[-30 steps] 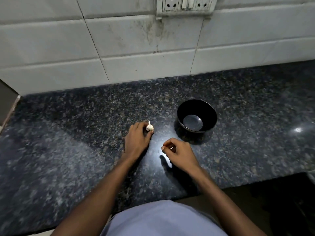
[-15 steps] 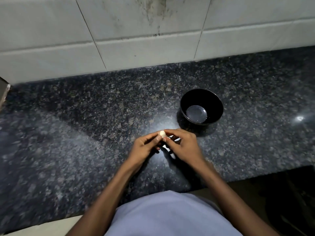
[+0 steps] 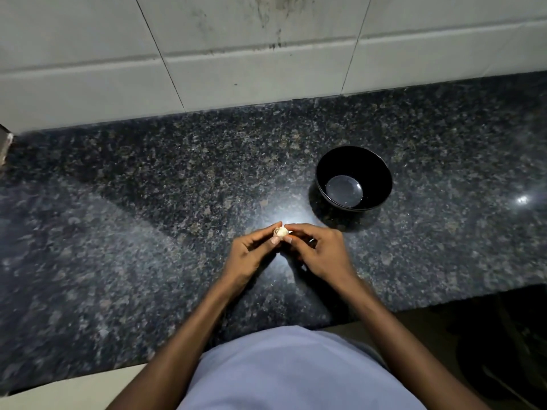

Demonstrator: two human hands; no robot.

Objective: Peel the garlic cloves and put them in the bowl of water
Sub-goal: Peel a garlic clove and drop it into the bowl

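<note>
Head view, looking down on a dark speckled stone counter that runs up to a wall of pale tiles. The two hands meet over the middle of the counter, near its front edge, with a piece of garlic between them. The garlic is small, rounded and off-white, with a darker, rough patch on its left end; its papery skin looks still on, though it is too small to tell more. The left hand pinches it between thumb and forefinger, the thumb nail showing just under it. The right hand comes in from the other side with its fingers curled, its thumb and fingertips touching the right side of the garlic. A bright glare on the polished stone lies just behind the fingertips.

Beyond and to the right of the hands, apart from them, stands a round black bowl, upright, with a shallow pool of clear water at its bottom and nothing floating in it. A light blue shirt fills the lower edge.
</note>
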